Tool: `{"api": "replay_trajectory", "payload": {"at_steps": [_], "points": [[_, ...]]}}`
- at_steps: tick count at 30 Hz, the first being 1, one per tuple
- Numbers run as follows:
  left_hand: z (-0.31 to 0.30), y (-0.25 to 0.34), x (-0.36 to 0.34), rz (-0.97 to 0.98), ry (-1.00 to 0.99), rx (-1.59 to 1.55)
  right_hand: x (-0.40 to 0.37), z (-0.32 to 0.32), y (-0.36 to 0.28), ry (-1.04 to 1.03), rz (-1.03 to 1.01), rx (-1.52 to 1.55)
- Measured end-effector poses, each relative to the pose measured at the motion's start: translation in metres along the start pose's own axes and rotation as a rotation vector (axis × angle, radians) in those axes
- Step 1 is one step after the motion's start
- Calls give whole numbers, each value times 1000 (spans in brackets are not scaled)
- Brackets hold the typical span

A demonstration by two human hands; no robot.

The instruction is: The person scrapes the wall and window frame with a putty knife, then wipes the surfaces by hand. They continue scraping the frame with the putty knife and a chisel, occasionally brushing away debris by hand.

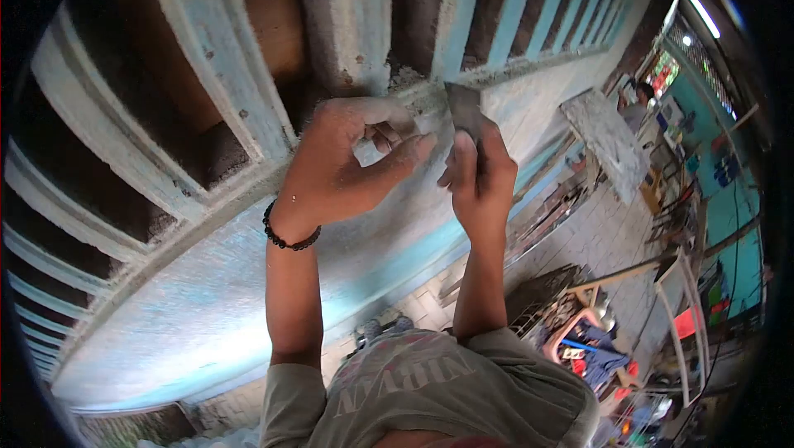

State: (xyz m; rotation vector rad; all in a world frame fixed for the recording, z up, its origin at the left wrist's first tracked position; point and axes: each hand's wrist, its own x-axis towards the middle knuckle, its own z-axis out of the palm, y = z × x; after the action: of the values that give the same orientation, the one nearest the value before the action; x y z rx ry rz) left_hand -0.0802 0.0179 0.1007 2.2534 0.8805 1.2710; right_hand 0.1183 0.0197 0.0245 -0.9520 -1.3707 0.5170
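Observation:
My right hand (484, 171) grips a dark grey flat piece (466, 109) that looks like folded sandpaper or a sanding block, thumb pressed on its near face. The upper end of this piece is at the dusty ledge (426, 99) under the window bars. My left hand (343, 150), with a black beaded bracelet (289, 243) at the wrist, is at the same ledge beside a pale bar (357, 22). Its fingers curl and its thumb stands apart, with nothing visible between them. Pale dust coats the fingers of this hand.
Worn blue-and-white bars (219, 55) run along the top and left, above a patchy painted wall (331, 282). At right stand a leaning grey board (608, 142), a wooden frame (682, 324) and piled clutter (587, 349). Another person (638, 105) is farther back.

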Motion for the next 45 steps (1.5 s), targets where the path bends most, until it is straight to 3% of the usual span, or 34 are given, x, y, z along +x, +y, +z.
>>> {"api": "replay_trajectory", "payload": {"at_steps": [3, 4, 7, 10, 13, 17, 19, 24, 31, 37, 45], "points": [[0, 0, -1, -19, -1, -47, 9, 3, 3, 104, -222, -317], [1, -1, 0, -21, 12, -72, 9, 7, 5, 160, -321, -295], [4, -4, 0, -24, 60, -127, 4, 6, -9, 33, -216, -224], [5, -2, 1, -29, 70, -125, 7, 9, 4, 41, -308, -77], [0, 3, 0, -54, 15, -69, 4, 7, -6, 15, -242, -72], [-3, -1, -3, -36, -36, -102, 9, 3, 14, -12, -403, -198], [-1, -2, -4, -20, -30, -127, 7, 0, 12, -104, -310, -223], [5, -1, -2, -40, 49, -192, 8, -2, 4, -102, -332, -295], [-2, -3, -4, -7, -40, -66, 17, 9, 12, -34, -458, -319], [-2, -1, -4, -44, -26, -103, 12, 5, 5, -98, -300, -280], [0, 2, -5, -58, -9, -104, 10, 8, 19, -76, -341, -279]]}}
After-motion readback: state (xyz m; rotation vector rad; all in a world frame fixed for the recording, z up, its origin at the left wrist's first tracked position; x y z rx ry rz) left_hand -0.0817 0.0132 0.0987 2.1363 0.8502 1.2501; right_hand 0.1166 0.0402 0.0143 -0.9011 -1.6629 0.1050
